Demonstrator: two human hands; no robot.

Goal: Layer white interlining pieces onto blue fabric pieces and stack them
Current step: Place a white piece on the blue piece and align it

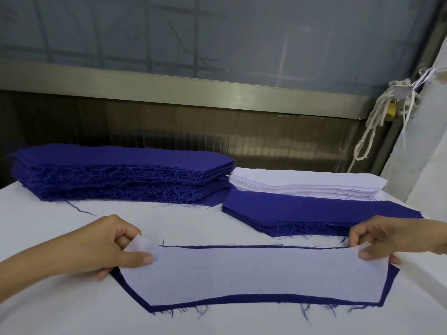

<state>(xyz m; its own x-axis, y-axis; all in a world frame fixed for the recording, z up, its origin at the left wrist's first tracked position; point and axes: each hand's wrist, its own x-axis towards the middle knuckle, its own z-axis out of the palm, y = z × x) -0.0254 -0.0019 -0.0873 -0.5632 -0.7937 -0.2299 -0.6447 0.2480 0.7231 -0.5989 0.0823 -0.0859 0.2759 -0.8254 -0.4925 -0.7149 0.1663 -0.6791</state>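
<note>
I pinch each end of the interlining (254, 276), left hand (106, 243) and right hand (384, 240), keeping it taut to centre it on the blue piece (242, 299) on the table (60, 305). An even blue margin shows; alignment looks nearly done.

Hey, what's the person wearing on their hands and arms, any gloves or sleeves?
Nothing shows: left hand and right hand are bare, no gloves, rings or watch. Both arms are bare to the frame edge, no sleeves. Nails short, unpainted.
</note>
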